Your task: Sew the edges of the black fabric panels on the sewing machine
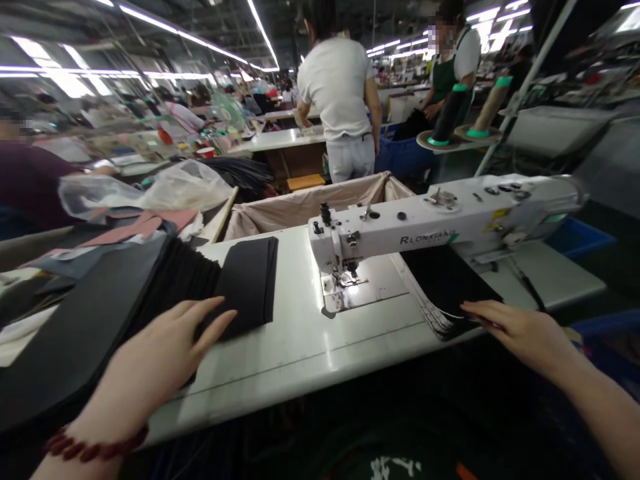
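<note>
My left hand (pixel 160 360), with a dark red bead bracelet at the wrist, is over the near end of the dark fabric pieces at the left, thumb and fingers apart, holding nothing visible. Beside it lie a large pile of long dark pieces (pixel 100 320) and a smaller stack of black pieces (pixel 249 280). My right hand (pixel 520 330) pinches the near right corner of the black fabric stack (pixel 450 280), which lies partly under the sewing machine arm and shows pale lower edges.
The white sewing machine (pixel 385 230) stands on a pale table (pixel 295 333). Behind it is a cloth-lined bin (pixel 290 207). Thread cones (pixel 450 113) stand at the back right. A person in a white shirt (pixel 340 87) stands beyond; others work farther off.
</note>
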{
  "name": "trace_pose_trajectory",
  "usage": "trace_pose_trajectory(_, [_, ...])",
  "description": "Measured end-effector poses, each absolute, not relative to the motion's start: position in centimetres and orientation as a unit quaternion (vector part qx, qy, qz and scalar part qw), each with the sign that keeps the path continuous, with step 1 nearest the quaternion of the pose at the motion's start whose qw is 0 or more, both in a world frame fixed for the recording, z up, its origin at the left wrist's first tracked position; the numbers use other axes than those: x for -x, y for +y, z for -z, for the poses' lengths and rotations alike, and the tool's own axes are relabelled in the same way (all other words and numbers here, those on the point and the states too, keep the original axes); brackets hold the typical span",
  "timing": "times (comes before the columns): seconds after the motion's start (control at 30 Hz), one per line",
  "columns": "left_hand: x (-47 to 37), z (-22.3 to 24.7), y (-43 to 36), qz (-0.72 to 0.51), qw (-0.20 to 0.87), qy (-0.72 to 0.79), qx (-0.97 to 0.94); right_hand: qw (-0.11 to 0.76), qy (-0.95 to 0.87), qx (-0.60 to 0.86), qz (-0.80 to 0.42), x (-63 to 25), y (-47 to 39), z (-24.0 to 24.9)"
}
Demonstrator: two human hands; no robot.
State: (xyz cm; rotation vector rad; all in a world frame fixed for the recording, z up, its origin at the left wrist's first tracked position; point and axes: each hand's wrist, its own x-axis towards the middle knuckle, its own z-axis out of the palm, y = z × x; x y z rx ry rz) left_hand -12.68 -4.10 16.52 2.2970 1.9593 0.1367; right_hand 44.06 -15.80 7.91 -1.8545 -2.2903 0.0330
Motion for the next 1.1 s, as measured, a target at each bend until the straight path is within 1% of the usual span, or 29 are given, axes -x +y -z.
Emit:
trace_pose_trajectory(0.03, [10.5, -15.6, -4.4, -0.050, 0.115, 0.625, -0.771, 0.112, -0.778, 0.619, -0.003, -43.6, -16.2, -8.8])
trace_pose_trajectory(0.1, [5.8, -13.7, -5.1, -0.060, 0.302, 0.570, -0.762, 0.162, -0.797, 0.582, 0.005, -41.2, -17.5, -10.7])
trace_pose_trajectory(0.17, [1.3, -11.8, -5.9, -0.103, 0.491, 0.513, -0.696, 0.199, -0.831, 0.517, -0.044, -37.1, -18.7, -12.5])
trace_pose_trajectory(0.2, [-0.7, -10.8, -6.2, -0.125, 0.571, 0.483, -0.652, 0.189, -0.851, 0.482, -0.083, -34.7, -19.2, -13.1])
trace_pose_trajectory(0.27, [-4.1, -8.9, -6.8, -0.170, 0.665, 0.432, -0.584, 0.181, -0.882, 0.409, -0.152, -29.9, -19.6, -13.5])
trace_pose_trajectory(0.33, [-5.9, -7.1, -7.3, -0.198, 0.692, 0.393, -0.572, 0.178, -0.890, 0.360, -0.216, -26.2, -19.2, -12.9])
trace_pose_trajectory(0.4, [-5.8, -5.6, -7.8, -0.221, 0.659, 0.386, -0.606, 0.188, -0.874, 0.311, -0.321, -24.2, -18.0, -11.5])
trace_pose_trajectory(0.47, [-3.9, -4.3, -8.2, -0.234, 0.576, 0.422, -0.660, 0.207, -0.830, 0.293, -0.427, -23.8, -16.0, -9.6])
trace_pose_trajectory(0.5, [-2.5, -3.8, -8.5, -0.231, 0.526, 0.452, -0.683, 0.219, -0.806, 0.310, -0.454, -23.8, -14.6, -8.5])
trace_pose_trajectory(0.53, [-1.0, -3.4, -8.8, -0.221, 0.479, 0.485, -0.697, 0.235, -0.791, 0.345, -0.448, -23.8, -13.1, -7.5])
trace_pose_trajectory(0.57, [0.6, -3.1, -9.1, -0.205, 0.439, 0.518, -0.705, 0.254, -0.785, 0.393, -0.407, -23.8, -11.4, -6.4])
trace_pose_trajectory(0.6, [2.0, -2.8, -9.4, -0.181, 0.403, 0.548, -0.710, 0.255, -0.787, 0.447, -0.341, -23.6, -9.6, -5.4])
trace_pose_trajectory(0.63, [3.1, -2.7, -9.8, -0.154, 0.363, 0.575, -0.717, 0.236, -0.794, 0.492, -0.269, -23.4, -7.8, -4.4])
trace_pose_trajectory(0.7, [4.7, -2.6, -10.2, -0.109, 0.258, 0.611, -0.740, 0.161, -0.814, 0.538, -0.150, -22.6, -4.6, -2.7])
trace_pose_trajectory(0.77, [5.1, -2.8, -10.0, -0.098, 0.137, 0.618, -0.768, 0.119, -0.828, 0.540, -0.097, -22.0, -2.5, -1.6])
trace_pose_trajectory(0.83, [4.6, -3.0, -9.2, -0.113, 0.064, 0.581, -0.803, 0.109, -0.834, 0.534, -0.089, -21.9, -1.5, -0.9])
trace_pose_trajectory(0.87, [4.1, -3.0, -8.5, -0.116, 0.059, 0.548, -0.827, 0.109, -0.834, 0.533, -0.091, -22.0, -1.4, -0.7])
trace_pose_trajectory(1.0, [1.7, -2.4, -5.3, -0.076, 0.115, 0.400, -0.906, 0.106, -0.830, 0.543, -0.071, -23.0, -2.0, -0.2])
trace_pose_trajectory(1.1, [0.5, -1.7, -3.8, -0.068, 0.100, 0.409, -0.905, 0.107, -0.822, 0.557, -0.050, -23.2, -2.3, 0.0])
